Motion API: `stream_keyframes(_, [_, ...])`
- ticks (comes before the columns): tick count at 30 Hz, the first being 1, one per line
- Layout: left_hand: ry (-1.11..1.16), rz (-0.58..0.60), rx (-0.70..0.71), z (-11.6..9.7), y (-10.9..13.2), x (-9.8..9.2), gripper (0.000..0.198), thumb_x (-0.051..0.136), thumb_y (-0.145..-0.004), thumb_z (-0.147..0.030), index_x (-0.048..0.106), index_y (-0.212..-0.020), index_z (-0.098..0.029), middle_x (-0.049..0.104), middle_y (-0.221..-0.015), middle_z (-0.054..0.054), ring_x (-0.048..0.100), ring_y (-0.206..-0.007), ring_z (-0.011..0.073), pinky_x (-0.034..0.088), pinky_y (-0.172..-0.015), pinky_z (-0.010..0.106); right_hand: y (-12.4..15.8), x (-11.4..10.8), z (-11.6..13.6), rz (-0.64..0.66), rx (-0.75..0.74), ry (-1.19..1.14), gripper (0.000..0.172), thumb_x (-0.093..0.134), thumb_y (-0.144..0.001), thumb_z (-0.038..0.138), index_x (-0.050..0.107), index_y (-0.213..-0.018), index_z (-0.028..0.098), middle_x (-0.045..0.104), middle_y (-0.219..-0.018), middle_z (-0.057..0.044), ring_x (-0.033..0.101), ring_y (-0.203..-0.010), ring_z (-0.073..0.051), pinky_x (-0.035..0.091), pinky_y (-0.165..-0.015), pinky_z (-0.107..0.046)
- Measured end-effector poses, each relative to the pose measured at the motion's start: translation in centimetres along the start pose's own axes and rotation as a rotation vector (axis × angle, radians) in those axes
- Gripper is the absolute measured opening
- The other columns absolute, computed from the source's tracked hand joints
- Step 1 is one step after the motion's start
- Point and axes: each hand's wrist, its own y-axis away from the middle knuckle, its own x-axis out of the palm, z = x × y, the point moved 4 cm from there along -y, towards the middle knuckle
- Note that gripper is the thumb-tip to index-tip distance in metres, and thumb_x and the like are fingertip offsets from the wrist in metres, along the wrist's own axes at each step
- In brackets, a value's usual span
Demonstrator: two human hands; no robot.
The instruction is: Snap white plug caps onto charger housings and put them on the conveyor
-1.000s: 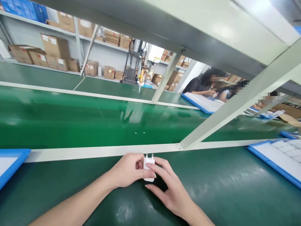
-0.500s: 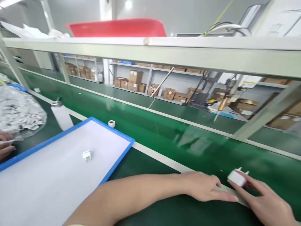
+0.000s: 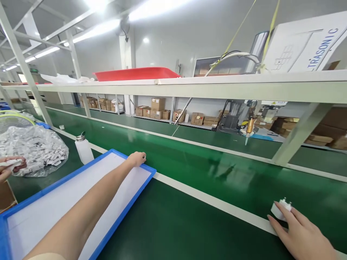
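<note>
At lower right, the right hand touches a white two-pin plug; whether it grips is unclear. Near centre, the left hand curls tightly around a small, mostly hidden piece. "TRASONIC" is readable on a white box, upper right.

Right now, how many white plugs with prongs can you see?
1: the white plug in the right hand, at the picture's lower right. Others may be hidden by the left hand or arm.

Red tray on overhead shelf. Relative to red tray: cardboard boxes seen below, white printed box far right, bottle lower left.
</note>
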Motion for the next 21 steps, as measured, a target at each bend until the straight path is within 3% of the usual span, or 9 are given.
stream_keyframes(2, [-0.012,0.019,0.085,-3.3,-0.3,1.0,0.031,0.059,-0.101,-0.037,0.061,-0.123,-0.015,0.064,-0.117,0.010,0.065,-0.099,0.0201,0.058,-0.087,0.040,0.6,0.3,-0.1,-0.021,0.007,0.126,0.051,0.035,-0.097,0.044,0.065,-0.107,0.005,0.061,-0.110,-0.032,0.062,-0.105,-0.050,0.055,-0.079,-0.056])
stream_keyframes(5, [-0.028,0.045,0.343,-10.6,0.8,2.5,0.034,0.052,-0.103,-0.039,0.059,-0.129,-0.018,0.066,-0.118,0.008,0.065,-0.105,0.0234,0.055,-0.090,0.039,0.7,0.0,-0.2,-0.056,0.053,0.258,0.054,0.039,-0.101,0.043,0.066,-0.110,-0.003,0.050,-0.120,-0.043,0.056,-0.116,-0.056,0.053,-0.081,-0.058])
stream_keyframes(9, [-0.101,0.170,0.803,-20.2,6.5,5.2,0.030,0.063,-0.093,-0.047,0.068,-0.118,-0.030,0.070,-0.103,0.003,0.066,-0.105,0.0260,0.051,-0.088,0.033,-0.5,-1.8,0.0,-0.030,0.202,0.172,0.053,0.047,-0.102,0.047,0.067,-0.118,0.000,0.041,-0.135,-0.044,0.053,-0.119,-0.059,0.054,-0.071,-0.058])
stream_keyframes(12, [-0.204,0.197,1.093,-24.0,10.8,6.1,0.036,0.057,-0.097,-0.049,0.065,-0.128,-0.032,0.069,-0.097,0.006,0.067,-0.094,0.0246,0.051,-0.079,0.032,-1.5,-3.9,1.6,-0.120,0.168,0.090,0.048,0.050,-0.103,0.042,0.068,-0.113,0.000,0.044,-0.136,-0.039,0.054,-0.122,-0.053,0.054,-0.077,-0.055])
stream_keyframes(14, [-0.233,0.189,1.148,-23.8,12.1,5.4,0.052,0.052,-0.099,-0.056,0.050,-0.146,-0.034,0.068,-0.099,0.007,0.068,-0.091,0.0246,0.051,-0.075,0.032,-1.9,-5.2,3.1,-0.197,0.073,0.001,0.041,0.054,-0.103,0.037,0.069,-0.107,0.000,0.049,-0.132,-0.037,0.056,-0.123,-0.047,0.053,-0.087,-0.050])
stream_keyframes(16, [-0.208,0.179,1.040,-21.2,11.9,3.5,0.074,0.054,-0.094,-0.066,0.034,-0.156,-0.032,0.068,-0.103,0.009,0.068,-0.093,0.0272,0.051,-0.076,0.033,-1.8,-6.2,4.5,-0.264,0.000,-0.115,0.033,0.057,-0.102,0.034,0.069,-0.102,0.003,0.051,-0.130,-0.033,0.055,-0.126,-0.041,0.050,-0.096,-0.045])
stream_keyframes(18, [-0.187,0.168,0.827,-16.2,11.3,1.1,0.084,0.056,-0.092,-0.068,0.027,-0.159,-0.028,0.067,-0.114,0.012,0.067,-0.102,0.0306,0.052,-0.084,0.035,-1.6,-6.4,5.6,-0.284,-0.057,-0.227,0.026,0.057,-0.102,0.033,0.069,-0.099,0.010,0.052,-0.129,-0.029,0.055,-0.128,-0.037,0.048,-0.099,-0.044])
stream_keyframes(21, [-0.280,0.262,0.342,-6.0,11.3,-1.7,0.071,0.054,-0.097,-0.058,0.034,-0.156,-0.025,0.056,-0.137,0.017,0.055,-0.126,0.0368,0.042,-0.105,0.044,-0.7,-6.0,7.5,-0.255,-0.208,-0.373,0.022,0.053,-0.104,0.036,0.066,-0.105,0.018,0.058,-0.124,-0.023,0.057,-0.124,-0.036,0.046,-0.099,-0.050])
